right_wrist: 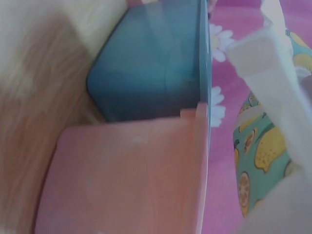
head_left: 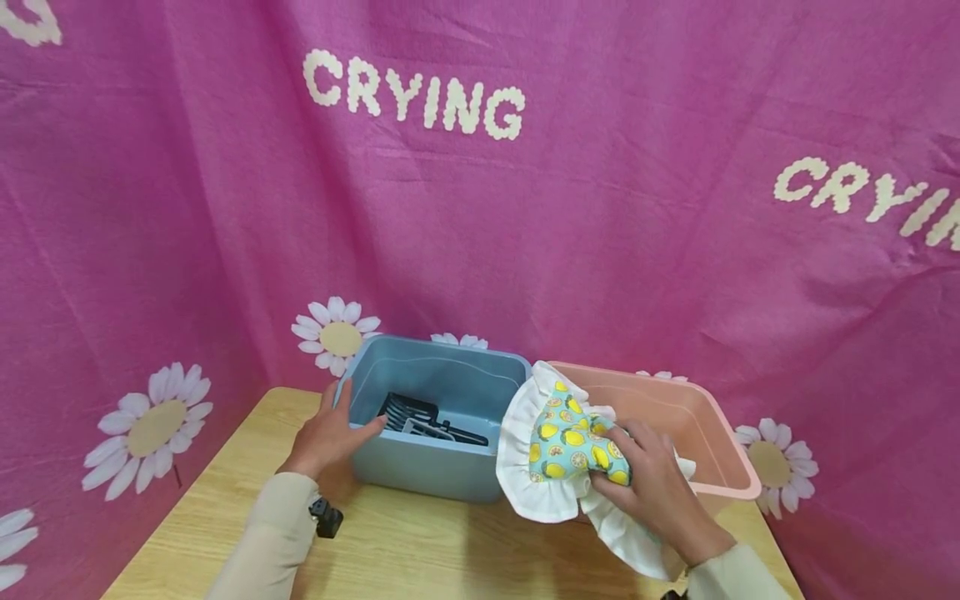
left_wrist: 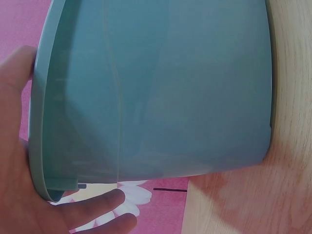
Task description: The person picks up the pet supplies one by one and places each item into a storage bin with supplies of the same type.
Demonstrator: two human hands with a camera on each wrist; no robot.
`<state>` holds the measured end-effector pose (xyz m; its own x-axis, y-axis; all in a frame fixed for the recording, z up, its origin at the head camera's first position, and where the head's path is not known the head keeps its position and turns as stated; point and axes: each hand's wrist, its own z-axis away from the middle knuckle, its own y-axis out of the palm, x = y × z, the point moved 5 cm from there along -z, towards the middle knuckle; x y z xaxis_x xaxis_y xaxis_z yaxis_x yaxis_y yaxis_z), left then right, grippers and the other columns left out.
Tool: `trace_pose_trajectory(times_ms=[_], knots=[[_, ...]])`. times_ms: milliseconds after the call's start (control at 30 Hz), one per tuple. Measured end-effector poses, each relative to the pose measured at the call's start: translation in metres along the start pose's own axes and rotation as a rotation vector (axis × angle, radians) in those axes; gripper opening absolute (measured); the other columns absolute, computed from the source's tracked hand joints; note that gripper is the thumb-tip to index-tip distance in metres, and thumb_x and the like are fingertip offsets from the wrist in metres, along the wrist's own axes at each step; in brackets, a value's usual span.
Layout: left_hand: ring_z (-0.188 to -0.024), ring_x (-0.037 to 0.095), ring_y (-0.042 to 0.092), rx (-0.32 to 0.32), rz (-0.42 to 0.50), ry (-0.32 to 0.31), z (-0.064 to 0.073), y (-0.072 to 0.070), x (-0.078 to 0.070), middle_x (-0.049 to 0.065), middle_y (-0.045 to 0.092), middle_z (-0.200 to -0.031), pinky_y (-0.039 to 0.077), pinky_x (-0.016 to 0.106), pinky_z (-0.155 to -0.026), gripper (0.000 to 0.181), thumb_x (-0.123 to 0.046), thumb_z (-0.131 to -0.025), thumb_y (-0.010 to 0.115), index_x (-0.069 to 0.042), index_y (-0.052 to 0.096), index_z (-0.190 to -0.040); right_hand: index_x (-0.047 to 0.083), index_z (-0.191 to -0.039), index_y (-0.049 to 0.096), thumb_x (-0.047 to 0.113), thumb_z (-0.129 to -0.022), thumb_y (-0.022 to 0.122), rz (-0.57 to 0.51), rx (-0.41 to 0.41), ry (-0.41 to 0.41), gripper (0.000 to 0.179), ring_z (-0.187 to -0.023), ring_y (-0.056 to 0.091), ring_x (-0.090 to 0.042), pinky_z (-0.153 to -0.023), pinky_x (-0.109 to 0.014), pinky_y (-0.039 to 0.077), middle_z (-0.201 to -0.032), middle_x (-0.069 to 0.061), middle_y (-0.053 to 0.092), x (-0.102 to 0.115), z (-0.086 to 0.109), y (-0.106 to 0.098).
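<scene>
My right hand grips a lemon-print cloth with a white ruffled border, bunching its middle. The cloth hangs over the front left part of a pink bin and partly hides it. In the right wrist view the cloth shows at the right edge, above the pink bin's rim. At the left corner of a blue bin, my left hand rests on the rim with fingers spread and fairly straight. Thumb and fingers lie on either side of that corner in the left wrist view.
Inside the blue bin lie black slotted kitchen utensils and a grey one. Both bins stand side by side on a light wooden table. A pink curtain with daisies and lettering hangs behind and at the sides.
</scene>
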<state>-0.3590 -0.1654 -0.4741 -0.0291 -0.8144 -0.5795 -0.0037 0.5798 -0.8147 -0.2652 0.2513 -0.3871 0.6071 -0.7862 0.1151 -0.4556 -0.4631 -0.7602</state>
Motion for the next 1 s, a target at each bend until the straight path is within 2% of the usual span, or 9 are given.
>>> trace_pose_trajectory(times_ms=[200, 367, 467, 667, 800, 1000], knots=[[-0.118, 0.045, 0.037, -0.008, -0.011, -0.003, 0.001, 0.002, 0.003, 0.014, 0.003, -0.149, 0.036, 0.065, -0.085, 0.104, -0.072, -0.072, 0.049, -0.014, 0.005, -0.146, 0.013, -0.103, 0.061, 0.032, -0.061, 0.072, 0.021, -0.027, 0.012, 0.048, -0.091, 0.048, -0.017, -0.072, -0.037, 0.031, -0.098, -0.003, 0.054, -0.018, -0.003, 0.000], [-0.120, 0.044, 0.035, -0.005, -0.010, -0.015, 0.001, 0.002, 0.003, 0.013, 0.002, -0.149, 0.035, 0.065, -0.086, 0.103, -0.072, -0.072, 0.049, -0.015, 0.004, -0.146, 0.014, -0.110, 0.060, 0.039, -0.059, 0.076, 0.041, -0.032, 0.008, 0.059, -0.092, 0.049, -0.017, -0.072, -0.038, 0.031, -0.099, -0.001, 0.055, -0.032, -0.007, 0.000], [-0.120, 0.044, 0.036, -0.009, -0.006, -0.013, 0.001, 0.002, 0.003, 0.013, 0.003, -0.149, 0.035, 0.065, -0.087, 0.103, -0.072, -0.072, 0.048, -0.016, 0.004, -0.146, 0.014, -0.117, 0.057, 0.044, -0.060, 0.076, 0.056, -0.018, -0.004, 0.067, -0.095, 0.048, -0.018, -0.075, -0.042, 0.030, -0.101, -0.001, 0.054, -0.041, -0.010, 0.001], [-0.119, 0.045, 0.036, -0.009, 0.000, -0.007, 0.002, 0.003, 0.003, 0.013, 0.002, -0.149, 0.034, 0.066, -0.086, 0.103, -0.071, -0.072, 0.050, -0.015, 0.005, -0.146, 0.015, -0.123, 0.053, 0.049, -0.061, 0.075, 0.091, 0.004, -0.008, 0.074, -0.110, 0.043, -0.028, -0.081, -0.050, 0.027, -0.122, -0.011, 0.049, -0.059, -0.014, 0.000], [-0.119, 0.046, 0.036, -0.017, 0.003, -0.005, 0.002, 0.002, 0.004, 0.013, 0.003, -0.149, 0.034, 0.066, -0.085, 0.103, -0.071, -0.072, 0.050, -0.015, 0.005, -0.146, 0.019, -0.127, 0.050, 0.050, -0.061, 0.075, 0.146, 0.039, 0.010, 0.078, -0.108, 0.044, -0.029, -0.085, -0.052, 0.025, -0.119, -0.009, 0.050, -0.075, -0.018, 0.001], [-0.120, 0.045, 0.035, -0.012, 0.010, -0.005, 0.000, 0.001, 0.002, 0.013, 0.004, -0.149, 0.036, 0.065, -0.084, 0.102, -0.069, -0.073, 0.052, -0.016, 0.004, -0.146, 0.025, -0.131, 0.046, 0.049, -0.060, 0.077, 0.172, 0.100, 0.033, 0.082, -0.105, 0.041, -0.028, -0.080, -0.052, 0.027, -0.115, -0.005, 0.051, -0.095, -0.022, 0.007]])
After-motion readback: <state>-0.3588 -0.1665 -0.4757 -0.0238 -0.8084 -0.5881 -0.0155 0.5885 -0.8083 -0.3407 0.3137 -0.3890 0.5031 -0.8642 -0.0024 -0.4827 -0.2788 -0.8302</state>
